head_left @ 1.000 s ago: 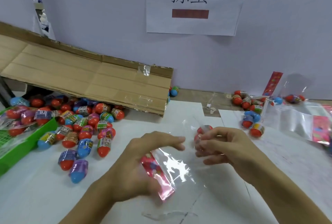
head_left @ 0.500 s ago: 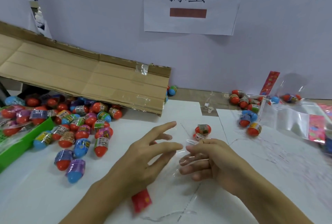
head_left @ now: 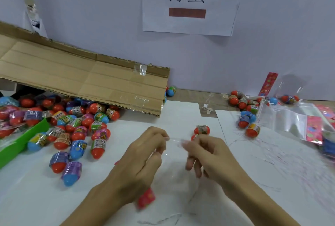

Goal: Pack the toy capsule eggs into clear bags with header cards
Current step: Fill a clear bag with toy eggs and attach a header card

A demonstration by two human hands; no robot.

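A clear bag [head_left: 173,162] with a red header card [head_left: 146,198] lies between my hands over the white table. My left hand [head_left: 143,155] pinches the bag's top edge on the left and my right hand [head_left: 204,153] pinches it on the right, stretching the mouth between them. The header card pokes out below my left wrist. Two capsule eggs lie just beyond my right hand: one red egg [head_left: 202,130] in full view, the other partly hidden by my fingers. A heap of red, blue and purple capsule eggs [head_left: 72,127] lies at the left.
A flattened cardboard sheet [head_left: 81,75] leans over the egg heap. A green bin [head_left: 21,138] sits at the far left edge. More eggs [head_left: 244,111] and a stack of clear bags with pink cards [head_left: 306,122] lie at the right. A paper sign [head_left: 188,2] hangs on the wall.
The bag has been turned so its header card points toward me. Both hands moved from flat over the bag to pinching its top edge and pulling it apart.
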